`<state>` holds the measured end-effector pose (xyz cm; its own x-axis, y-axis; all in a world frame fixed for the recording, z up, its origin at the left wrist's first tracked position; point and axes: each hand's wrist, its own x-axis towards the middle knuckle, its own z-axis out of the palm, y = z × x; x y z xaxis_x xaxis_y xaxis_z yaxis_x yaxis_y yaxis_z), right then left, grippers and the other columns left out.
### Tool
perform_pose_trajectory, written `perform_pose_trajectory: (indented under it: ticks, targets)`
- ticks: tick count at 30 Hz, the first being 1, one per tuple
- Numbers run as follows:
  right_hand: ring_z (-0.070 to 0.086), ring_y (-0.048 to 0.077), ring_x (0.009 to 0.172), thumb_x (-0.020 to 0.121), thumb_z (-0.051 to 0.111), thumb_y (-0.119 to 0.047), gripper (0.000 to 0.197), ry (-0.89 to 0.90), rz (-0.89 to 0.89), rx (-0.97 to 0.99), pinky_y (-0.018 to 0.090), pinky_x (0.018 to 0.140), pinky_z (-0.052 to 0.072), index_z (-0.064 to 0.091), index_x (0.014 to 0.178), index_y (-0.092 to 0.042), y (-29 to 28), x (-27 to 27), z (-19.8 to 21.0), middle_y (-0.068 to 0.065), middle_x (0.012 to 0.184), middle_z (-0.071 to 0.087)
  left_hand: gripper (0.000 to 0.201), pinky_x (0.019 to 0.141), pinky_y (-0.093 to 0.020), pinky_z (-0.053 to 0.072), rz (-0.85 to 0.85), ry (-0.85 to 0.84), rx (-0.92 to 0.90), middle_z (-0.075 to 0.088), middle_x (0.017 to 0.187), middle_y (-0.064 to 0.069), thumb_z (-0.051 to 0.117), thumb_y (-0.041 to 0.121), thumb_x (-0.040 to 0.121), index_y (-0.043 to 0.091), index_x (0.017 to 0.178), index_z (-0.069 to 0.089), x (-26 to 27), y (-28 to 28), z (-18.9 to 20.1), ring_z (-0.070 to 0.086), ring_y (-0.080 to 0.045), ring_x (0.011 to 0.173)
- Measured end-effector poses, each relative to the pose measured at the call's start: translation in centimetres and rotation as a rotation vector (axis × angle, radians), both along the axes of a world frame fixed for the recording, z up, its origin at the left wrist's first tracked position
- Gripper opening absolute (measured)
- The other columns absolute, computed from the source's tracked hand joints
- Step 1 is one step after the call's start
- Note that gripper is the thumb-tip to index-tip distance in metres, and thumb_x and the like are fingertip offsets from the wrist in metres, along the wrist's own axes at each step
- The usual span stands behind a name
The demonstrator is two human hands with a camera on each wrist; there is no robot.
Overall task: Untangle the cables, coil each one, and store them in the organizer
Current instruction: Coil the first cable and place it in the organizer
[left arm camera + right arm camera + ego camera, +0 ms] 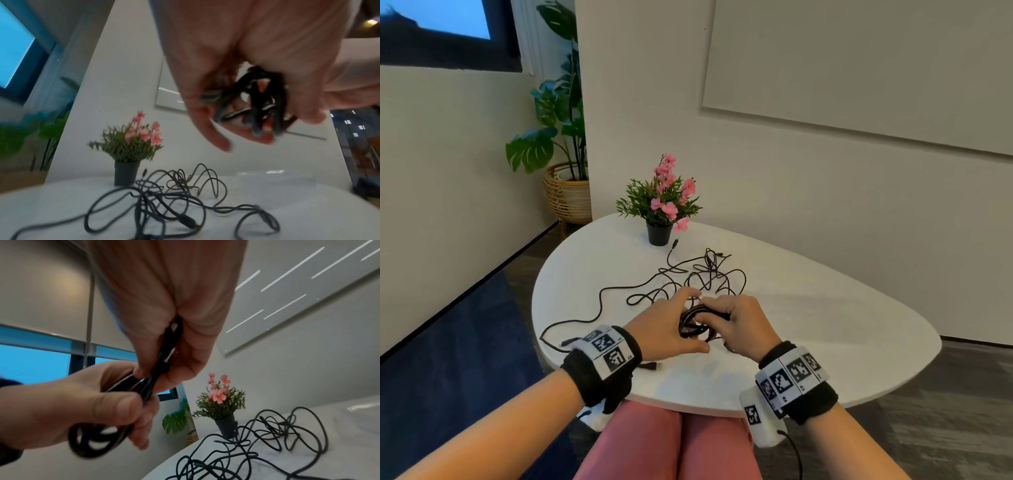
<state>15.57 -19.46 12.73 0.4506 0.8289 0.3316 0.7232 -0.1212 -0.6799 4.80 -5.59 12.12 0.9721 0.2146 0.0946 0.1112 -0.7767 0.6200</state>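
Note:
Both hands meet over the middle of the white table [825,342] and hold one coiled black cable [697,329] between them. My left hand [686,320] curls around the coil's loops [259,104], thumb on the near side. My right hand [714,313] pinches the strands [170,344] at the coil's top; the lower loops [98,439] hang below my left hand [82,410]. Just beyond the hands, a tangle of thin black cables [688,277] is spread loosely on the table. One strand runs left to a plug [566,341] near my left wrist. No organizer is clearly seen.
A small black pot with pink flowers [659,233] stands at the table's far edge, behind the tangle. A USB plug [654,366] lies by the near edge. Something clear and shiny [267,174] lies on the table right of the tangle. A large plant in a basket [566,192] stands on the floor to the left.

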Motion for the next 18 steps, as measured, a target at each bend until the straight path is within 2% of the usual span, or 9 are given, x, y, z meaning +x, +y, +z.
perform_pose_trajectory:
  ticks: [2, 3, 4, 7, 9, 11, 13, 16, 18]
  targets:
    - [0.062, 0.001, 0.065, 0.086, 0.065, -0.011, 0.016, 0.106, -0.038, 0.041, 0.015, 0.065, 0.046, 0.075, 0.096, -0.017, -0.1, 0.5, -0.2, -0.017, 0.068, 0.068, 0.062, 0.073, -0.025, 0.049, 0.031, -0.086, 0.346, 0.066, 0.101, 0.011, 0.062, 0.054, 0.077, 0.027, 0.126, 0.037, 0.0, -0.4, 0.1, 0.064, -0.008, 0.089]
    - [0.061, -0.001, 0.064, 0.086, 0.065, -0.009, 0.016, 0.139, -0.046, 0.056, 0.014, 0.065, 0.047, 0.075, 0.096, -0.016, -0.1, 0.7, -0.2, -0.021, 0.067, 0.067, 0.055, 0.069, -0.026, 0.047, 0.039, -0.115, 0.42, 0.064, 0.102, 0.01, 0.058, 0.052, 0.08, 0.024, 0.123, 0.038, 0.1, -0.6, 0.2, 0.064, -0.011, 0.089]
    - [0.061, -0.001, 0.063, 0.085, 0.065, -0.008, 0.016, 0.164, -0.056, 0.067, 0.017, 0.066, 0.049, 0.075, 0.096, -0.016, -0.1, 0.8, -0.3, -0.019, 0.069, 0.068, 0.051, 0.065, -0.027, 0.046, 0.046, -0.116, 0.467, 0.064, 0.101, 0.007, 0.058, 0.047, 0.082, 0.02, 0.122, 0.04, 0.2, -0.7, 0.0, 0.064, -0.014, 0.087]
    - [0.061, 0.005, 0.062, 0.085, 0.065, -0.006, 0.015, 0.24, -0.06, 0.085, 0.03, 0.071, 0.055, 0.074, 0.094, -0.013, -0.1, 0.6, 0.1, 0.003, 0.077, 0.072, 0.045, 0.05, -0.027, 0.045, 0.03, -0.188, 0.546, 0.067, 0.082, -0.002, 0.067, 0.03, 0.078, 0.012, 0.111, 0.042, 0.6, -0.6, -0.9, 0.067, -0.021, 0.069]
    - [0.062, 0.008, 0.061, 0.086, 0.064, -0.005, 0.014, 0.277, -0.045, 0.087, 0.03, 0.07, 0.055, 0.074, 0.093, -0.012, 0.0, 0.5, 0.4, 0.008, 0.077, 0.072, 0.037, 0.058, -0.031, 0.049, 0.043, -0.135, 0.521, 0.066, 0.088, -0.005, 0.058, 0.025, 0.086, 0.011, 0.115, 0.041, 0.9, -0.6, -0.7, 0.067, -0.024, 0.076]
    - [0.062, 0.01, 0.059, 0.088, 0.061, -0.005, 0.018, 0.36, -0.012, 0.081, 0.026, 0.067, 0.055, 0.074, 0.094, -0.017, -0.1, 0.5, 0.6, 0.0, 0.073, 0.071, 0.032, 0.066, -0.03, 0.048, 0.018, -0.058, 0.445, 0.062, 0.096, -0.005, 0.046, 0.024, 0.093, 0.01, 0.12, 0.038, 0.9, -0.3, -0.8, 0.063, -0.024, 0.082]
    - [0.061, 0.008, 0.059, 0.093, 0.054, -0.006, 0.023, 0.438, 0.049, 0.036, 0.021, 0.062, 0.051, 0.07, 0.102, -0.019, -0.3, 0.8, 0.8, -0.005, 0.074, 0.069, 0.03, 0.06, -0.025, 0.044, -0.026, -0.034, 0.323, 0.058, 0.088, -0.002, 0.045, 0.023, 0.093, 0.011, 0.119, 0.037, 0.6, 0.1, -0.8, 0.059, -0.02, 0.074]
    - [0.054, 0.002, 0.058, 0.097, 0.045, -0.005, 0.027, 0.56, 0.116, -0.02, 0.014, 0.056, 0.043, 0.063, 0.116, -0.006, -0.9, 1.0, 0.9, -0.004, 0.074, 0.065, 0.026, 0.06, -0.025, 0.045, -0.096, 0.002, 0.137, 0.058, 0.083, -0.001, 0.048, 0.022, 0.091, 0.013, 0.115, 0.039, 0.0, 0.6, -0.8, 0.057, -0.017, 0.069]
    - [0.051, 0.004, 0.057, 0.096, 0.047, -0.006, 0.027, 0.698, 0.136, -0.013, 0.013, 0.055, 0.04, 0.062, 0.119, -0.003, -1.0, 1.3, 0.4, -0.001, 0.071, 0.064, 0.024, 0.061, -0.022, 0.045, -0.11, -0.006, 0.069, 0.056, 0.081, 0.002, 0.051, 0.021, 0.089, 0.014, 0.111, 0.043, -0.2, 0.9, -1.2, 0.055, -0.012, 0.067]
